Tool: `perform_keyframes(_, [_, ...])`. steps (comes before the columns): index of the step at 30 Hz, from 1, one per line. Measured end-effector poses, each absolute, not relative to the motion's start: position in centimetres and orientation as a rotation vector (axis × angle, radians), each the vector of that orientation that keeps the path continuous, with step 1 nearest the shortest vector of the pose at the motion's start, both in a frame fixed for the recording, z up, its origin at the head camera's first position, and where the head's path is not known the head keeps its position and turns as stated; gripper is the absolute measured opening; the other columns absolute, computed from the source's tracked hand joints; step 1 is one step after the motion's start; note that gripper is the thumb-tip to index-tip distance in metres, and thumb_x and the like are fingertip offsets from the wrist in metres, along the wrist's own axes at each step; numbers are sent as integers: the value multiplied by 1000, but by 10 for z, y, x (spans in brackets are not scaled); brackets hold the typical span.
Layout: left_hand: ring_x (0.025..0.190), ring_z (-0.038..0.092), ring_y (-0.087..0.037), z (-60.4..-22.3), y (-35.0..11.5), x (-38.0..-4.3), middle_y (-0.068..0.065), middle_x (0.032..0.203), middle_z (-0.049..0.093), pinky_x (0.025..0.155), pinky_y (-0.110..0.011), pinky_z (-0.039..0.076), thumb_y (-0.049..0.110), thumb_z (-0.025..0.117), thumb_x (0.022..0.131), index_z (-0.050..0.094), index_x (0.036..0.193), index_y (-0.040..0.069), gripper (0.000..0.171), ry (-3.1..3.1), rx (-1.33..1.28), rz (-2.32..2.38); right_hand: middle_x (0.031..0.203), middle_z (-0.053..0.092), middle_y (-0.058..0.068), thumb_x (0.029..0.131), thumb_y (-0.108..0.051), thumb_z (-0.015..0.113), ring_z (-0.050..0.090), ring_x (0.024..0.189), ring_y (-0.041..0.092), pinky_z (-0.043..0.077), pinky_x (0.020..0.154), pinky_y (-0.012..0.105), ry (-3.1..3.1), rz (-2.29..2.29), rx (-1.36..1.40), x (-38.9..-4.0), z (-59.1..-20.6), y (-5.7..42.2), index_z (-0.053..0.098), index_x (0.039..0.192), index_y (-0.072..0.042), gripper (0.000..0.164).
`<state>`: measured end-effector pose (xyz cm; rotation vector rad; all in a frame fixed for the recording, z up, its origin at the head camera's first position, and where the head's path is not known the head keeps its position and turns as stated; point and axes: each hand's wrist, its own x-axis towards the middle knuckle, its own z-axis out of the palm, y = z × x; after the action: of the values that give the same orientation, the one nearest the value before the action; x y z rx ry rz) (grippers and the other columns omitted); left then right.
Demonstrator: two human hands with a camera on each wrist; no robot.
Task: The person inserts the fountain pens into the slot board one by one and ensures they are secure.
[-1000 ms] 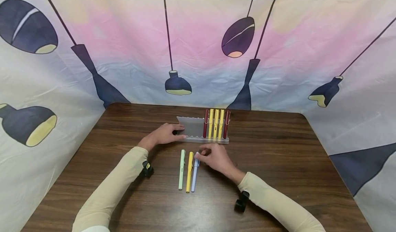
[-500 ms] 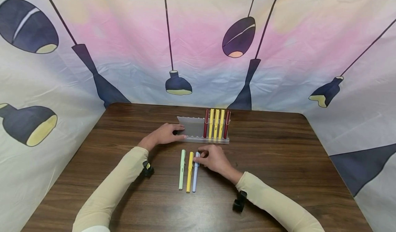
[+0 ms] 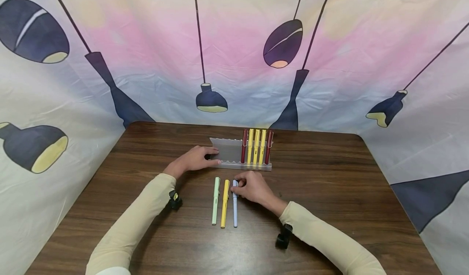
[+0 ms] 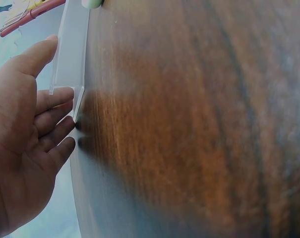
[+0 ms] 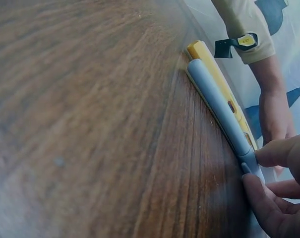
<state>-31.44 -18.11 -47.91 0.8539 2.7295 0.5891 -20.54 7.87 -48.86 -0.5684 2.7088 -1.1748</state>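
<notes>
My left hand (image 3: 196,158) holds the left end of a clear plastic pen rack (image 3: 227,152), thumb at its front lip and fingers round its end, as the left wrist view (image 4: 28,129) also shows at close range. In the rack's right part stand several pens, dark red ones (image 3: 244,146) and yellow ones (image 3: 256,146). My right hand (image 3: 253,188) pinches the capped upper end of a light blue pen (image 3: 235,212) lying on the table. To its left lie a yellow pen (image 3: 224,205) and a pale green pen (image 3: 215,203).
The brown wooden table (image 3: 329,177) runs back to a patterned cloth (image 3: 165,42) hung behind and at the sides. A black wrist camera (image 3: 283,236) sits under the right sleeve, another (image 3: 175,200) by the left.
The light blue pen has shifted a little to the right, away from the yellow one, and stands straighter in line. My right thumb and fingers have settled on its cap. My left hand stays put.
</notes>
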Motion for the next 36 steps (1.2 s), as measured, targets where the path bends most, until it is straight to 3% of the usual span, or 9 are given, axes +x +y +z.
perform_keyframes(9, [142, 47, -33, -478, -181, -313, -12, 155, 50, 115, -52, 39, 59, 58, 99, 57, 146, 8, 70, 2725, 851, 605, 75, 68, -8, 88, -25, 82, 57, 59, 1, 49, 56, 22, 2730, -1151, -545, -206, -489, 78, 76, 116, -1, 38])
perform_keyframes(19, [143, 45, -34, -476, -181, -310, -15, 155, 49, 116, -53, 38, 59, 58, 99, 56, 147, 7, 70, 2731, 852, 594, 72, 67, -5, 88, -20, 82, 63, 53, 5, 54, 53, 24, 2671, -1205, -556, -205, -490, 76, 73, 120, 2, 40])
perform_keyframes(30, [143, 46, -34, -477, -181, -311, -14, 154, 50, 115, -52, 39, 57, 60, 99, 57, 146, 7, 69, 2731, 847, 611, 74, 66, -4, 88, -15, 79, 62, 53, 4, 53, 51, 24, 2683, -1216, -537, -206, -489, 75, 75, 110, -2, 26])
perform_keyframes(36, [142, 47, -33, -479, -181, -313, -13, 154, 51, 115, -52, 39, 59, 59, 98, 58, 146, 7, 70, 2734, 845, 613, 76, 67, -5, 84, -10, 77, 60, 55, 4, 52, 52, 23, 2688, -1213, -482, -206, -486, 76, 73, 111, -2, 28])
